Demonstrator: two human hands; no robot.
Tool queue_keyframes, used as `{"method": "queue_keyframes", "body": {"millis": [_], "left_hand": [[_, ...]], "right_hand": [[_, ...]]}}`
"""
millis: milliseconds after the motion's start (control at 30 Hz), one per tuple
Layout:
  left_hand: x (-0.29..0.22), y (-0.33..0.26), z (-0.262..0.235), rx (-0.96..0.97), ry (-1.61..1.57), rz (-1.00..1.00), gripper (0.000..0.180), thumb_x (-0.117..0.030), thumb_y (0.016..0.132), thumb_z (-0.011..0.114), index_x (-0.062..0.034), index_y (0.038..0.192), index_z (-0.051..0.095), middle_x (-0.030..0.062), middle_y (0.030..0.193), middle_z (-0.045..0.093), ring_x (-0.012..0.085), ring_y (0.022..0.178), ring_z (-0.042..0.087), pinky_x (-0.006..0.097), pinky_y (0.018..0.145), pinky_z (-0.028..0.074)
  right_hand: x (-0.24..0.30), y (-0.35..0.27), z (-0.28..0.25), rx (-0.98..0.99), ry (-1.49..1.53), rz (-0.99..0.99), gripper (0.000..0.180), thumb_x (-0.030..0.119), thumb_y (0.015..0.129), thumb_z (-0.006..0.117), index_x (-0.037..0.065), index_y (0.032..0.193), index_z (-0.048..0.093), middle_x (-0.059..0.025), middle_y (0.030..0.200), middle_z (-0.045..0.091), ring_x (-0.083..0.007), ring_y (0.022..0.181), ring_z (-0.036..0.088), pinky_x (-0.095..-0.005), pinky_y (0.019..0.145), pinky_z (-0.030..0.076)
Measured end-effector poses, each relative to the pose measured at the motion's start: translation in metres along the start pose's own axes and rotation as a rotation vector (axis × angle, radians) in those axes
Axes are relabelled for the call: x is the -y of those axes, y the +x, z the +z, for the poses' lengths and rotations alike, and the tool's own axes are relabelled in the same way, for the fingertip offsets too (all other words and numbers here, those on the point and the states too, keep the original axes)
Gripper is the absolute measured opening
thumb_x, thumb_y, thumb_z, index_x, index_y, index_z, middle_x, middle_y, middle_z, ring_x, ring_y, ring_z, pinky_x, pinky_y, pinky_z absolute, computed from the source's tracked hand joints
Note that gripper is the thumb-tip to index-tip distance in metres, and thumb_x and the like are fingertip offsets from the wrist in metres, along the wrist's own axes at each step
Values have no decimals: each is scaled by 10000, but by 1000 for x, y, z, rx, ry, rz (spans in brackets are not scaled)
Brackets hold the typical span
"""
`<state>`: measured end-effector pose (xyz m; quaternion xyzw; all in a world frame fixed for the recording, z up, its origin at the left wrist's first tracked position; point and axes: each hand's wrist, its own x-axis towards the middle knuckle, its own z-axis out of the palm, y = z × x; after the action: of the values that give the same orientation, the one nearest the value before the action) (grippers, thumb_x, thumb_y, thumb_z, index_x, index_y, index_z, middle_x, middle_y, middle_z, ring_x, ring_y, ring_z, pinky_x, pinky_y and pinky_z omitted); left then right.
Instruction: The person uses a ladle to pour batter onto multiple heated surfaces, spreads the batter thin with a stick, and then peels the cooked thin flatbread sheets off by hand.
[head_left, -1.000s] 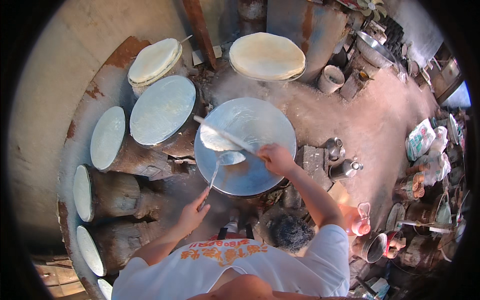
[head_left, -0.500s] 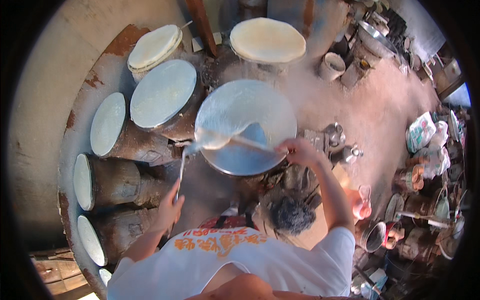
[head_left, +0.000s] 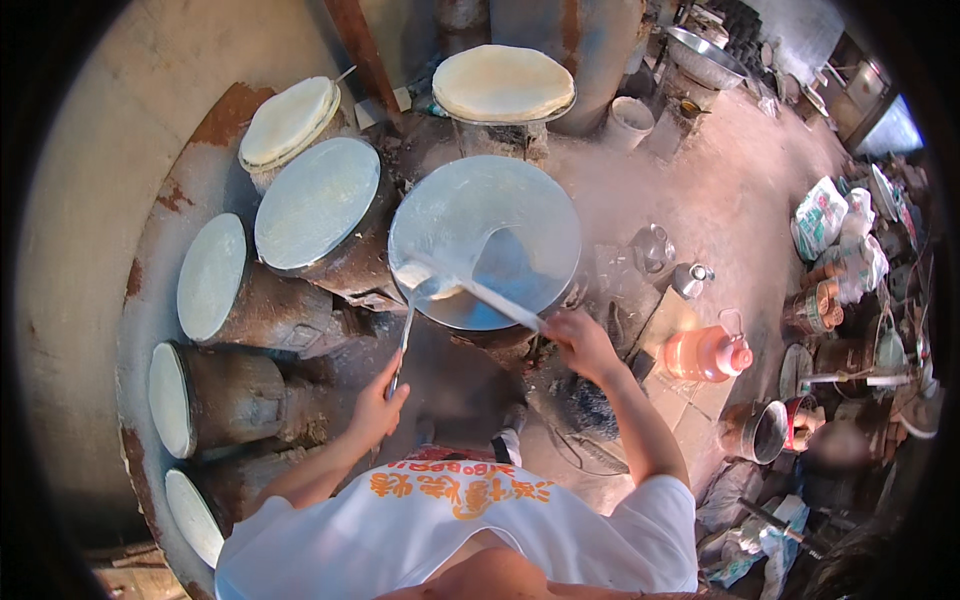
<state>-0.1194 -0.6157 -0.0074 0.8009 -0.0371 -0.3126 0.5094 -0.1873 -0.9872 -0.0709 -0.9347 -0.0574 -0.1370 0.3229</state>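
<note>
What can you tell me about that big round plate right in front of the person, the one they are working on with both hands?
The round griddle is a wide, flat, grey metal disc lying level on a dark, rusty drum-like stove. A thin pale batter film covers most of it; a darker bare wedge remains near the middle. The right hand holds a long flat spreader across it, and the left hand holds a ladle at its near-left edge. Similar discs stand to its left.

bright daylight, seemingly from the upper right where the view blows out pale. the round griddle (head_left: 485, 240) shows a soft sheen. heavy fisheye bending with a black rim all round; right-edge clutter goes smeary, and the near shirt (head_left: 450, 540) is soft.
</note>
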Motion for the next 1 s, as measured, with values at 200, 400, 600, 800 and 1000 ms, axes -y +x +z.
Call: {"method": "queue_keyframes", "body": {"millis": [200,400,600,800,1000], "left_hand": [[-48,1,-82,-8,-170,341,608,-96,944,502,-170,1476,218,-47,546,406,34,378,358,206,350,313],[-40,-3,-144,117,-349,542,598,-84,952,488,-122,1475,201,-48,567,396,25,381,357,189,348,322],[-12,-15,-185,210,-376,544,607,-121,963,476,-147,1483,163,-46,550,367,30,375,320,196,334,314],[-1,-17,-196,253,-393,497,610,-119,949,511,-130,1476,205,-51,549,382,25,372,341,199,333,311],[2,-19,-201,226,-368,478,609,-135,956,502,-117,1477,186,-49,535,364,31,365,332,206,331,312]], "right_hand": [[139,16,112,-308,1069,617,353,13,833,595,63,1176,530,-82,1073,621,-132,788,606,-230,689,486],[176,159,316,-639,1358,659,259,164,964,459,95,1202,382,-89,848,589,-116,489,482,-254,410,407],[238,81,307,-879,1452,874,329,185,959,487,204,1265,367,6,751,451,-64,495,370,-196,413,293],[208,93,254,-1068,1244,898,235,194,962,484,176,1191,437,11,705,458,-74,481,404,-210,397,326],[261,70,285,-639,1101,1003,244,192,947,505,115,1179,505,-24,729,538,-89,482,461,-225,385,360]]}}
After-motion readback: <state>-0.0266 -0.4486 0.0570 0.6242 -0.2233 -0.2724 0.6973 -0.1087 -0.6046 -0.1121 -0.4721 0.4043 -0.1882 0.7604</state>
